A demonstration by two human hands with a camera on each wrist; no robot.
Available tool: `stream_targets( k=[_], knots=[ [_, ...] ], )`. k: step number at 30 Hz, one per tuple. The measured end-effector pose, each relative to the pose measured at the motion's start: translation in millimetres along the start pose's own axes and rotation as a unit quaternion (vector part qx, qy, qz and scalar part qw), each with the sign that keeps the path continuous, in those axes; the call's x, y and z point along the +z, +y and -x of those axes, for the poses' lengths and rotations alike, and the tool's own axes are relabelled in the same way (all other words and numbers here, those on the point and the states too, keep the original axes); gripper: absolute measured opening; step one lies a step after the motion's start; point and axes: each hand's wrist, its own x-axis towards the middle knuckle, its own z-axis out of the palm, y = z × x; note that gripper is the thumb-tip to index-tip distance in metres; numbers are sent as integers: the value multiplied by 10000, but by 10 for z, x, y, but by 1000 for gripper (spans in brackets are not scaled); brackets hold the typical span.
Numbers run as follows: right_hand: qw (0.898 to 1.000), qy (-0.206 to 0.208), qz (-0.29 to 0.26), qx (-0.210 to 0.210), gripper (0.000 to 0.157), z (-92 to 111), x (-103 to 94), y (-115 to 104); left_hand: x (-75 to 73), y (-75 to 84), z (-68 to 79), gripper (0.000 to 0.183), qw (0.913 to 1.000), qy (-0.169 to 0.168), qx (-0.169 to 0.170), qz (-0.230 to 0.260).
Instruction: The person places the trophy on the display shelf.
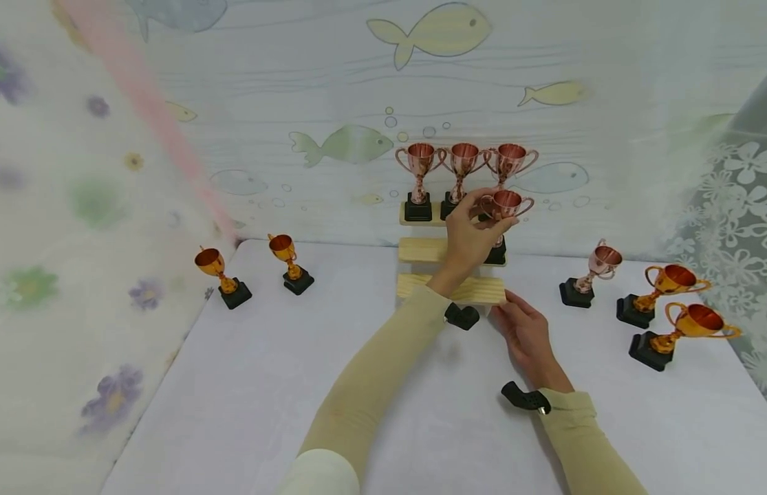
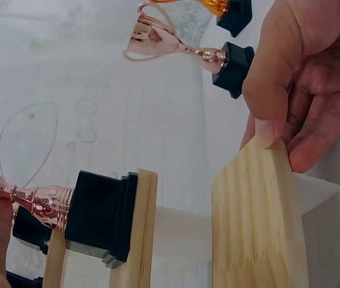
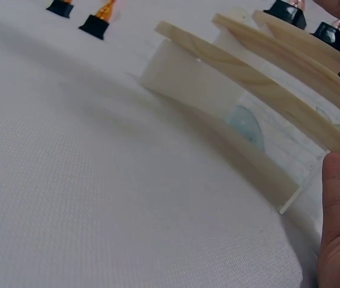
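A copper-coloured trophy cup on a black base stands at the right end of the middle board of a three-step wooden display stand. My left hand holds this cup, fingers about its bowl and stem; in the left wrist view its base meets the board. My right hand pinches the right end of the lowest board, thumb on top and fingers below, as the left wrist view shows. Three more copper trophies stand in a row on the top board, the right one partly hidden.
On the white table, two gold trophies stand at the left. At the right are a copper trophy and two gold trophies. A fish-patterned curtain hangs close behind the stand.
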Motion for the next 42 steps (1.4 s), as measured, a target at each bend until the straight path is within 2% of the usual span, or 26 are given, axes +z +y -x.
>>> stream_targets(
  k=[14,19,23,26,29,33,36,38,40,42],
  knots=[
    [10000,34,12,79,55,-32,73,23,-64,0,-15,54,9998,32,-71,170],
    [10000,16,15,60,52,-24,86,41,-130,6,35,65,9996,2,-247,-131],
    [10000,8,19,46,51,-19,98,46,-281,28,137,73,9979,-22,-519,-379],
    [10000,40,72,25,54,-21,107,50,-453,71,268,73,9958,-111,-728,-539],
    [9998,80,168,21,57,-22,112,53,-659,111,439,72,9941,-314,-796,-672],
    [9995,113,292,8,56,-19,116,55,-992,141,700,68,9910,-692,-624,-957],
    [9993,179,316,29,56,-15,108,49,-1313,151,911,63,9843,-1047,-440,-1350],
    [9992,231,331,31,56,-7,96,38,-1562,151,1065,60,9769,-1251,-386,-1689],
    [9991,267,316,20,57,5,78,23,-1831,156,1233,58,9688,-1384,-455,-2006],
    [9992,266,294,1,56,15,57,9,-2107,157,1400,56,9635,-1338,-577,-2246]
  ],
)
